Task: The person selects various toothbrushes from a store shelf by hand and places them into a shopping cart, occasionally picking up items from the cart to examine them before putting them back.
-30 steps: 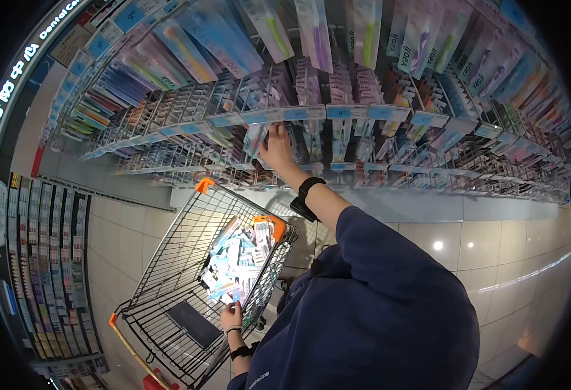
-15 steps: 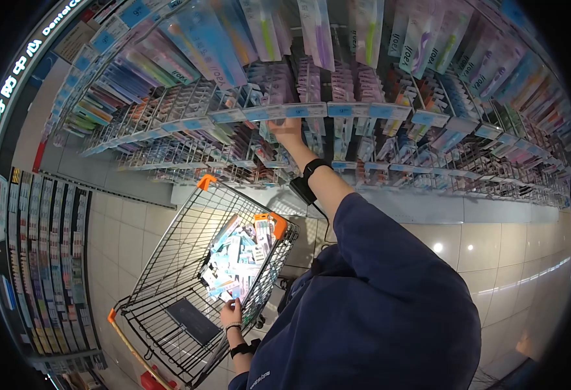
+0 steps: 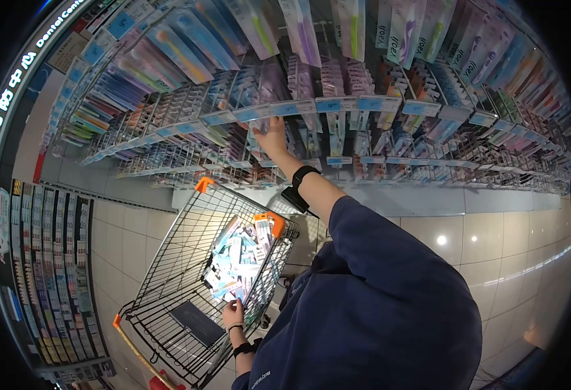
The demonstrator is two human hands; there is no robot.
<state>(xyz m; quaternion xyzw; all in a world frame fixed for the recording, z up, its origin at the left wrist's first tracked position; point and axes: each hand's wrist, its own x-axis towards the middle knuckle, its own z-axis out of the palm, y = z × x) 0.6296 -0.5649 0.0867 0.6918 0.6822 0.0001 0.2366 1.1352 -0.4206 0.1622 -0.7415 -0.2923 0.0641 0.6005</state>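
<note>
My right hand (image 3: pixel 273 135) reaches up to the wall of hooks (image 3: pixel 337 130), just under a blue price rail (image 3: pixel 285 108). Its fingers close on a pale hanging toothbrush pack (image 3: pixel 258 140). A black wrist strap (image 3: pixel 300 177) sits on that arm. My left hand (image 3: pixel 233 314) is low down with its fingers curled over the wire rim of a shopping cart (image 3: pixel 168 260). It lies at the near end of a pile of blue and white packs (image 3: pixel 237 260) in the cart's raised part. My dark blue sleeve (image 3: pixel 376 292) fills the lower right.
Rows of toothbrush packs (image 3: pixel 428 39) hang above and to both sides. A second rack of packs (image 3: pixel 45 260) stands at the left. The cart has orange corners (image 3: pixel 203 184) and an orange handle (image 3: pixel 133 348). Pale floor tiles (image 3: pixel 480 240) lie to the right.
My right hand shifted along the hooks, up to the price rail and then slightly left and down. The left hand stayed on the cart. The view tilted a little.
</note>
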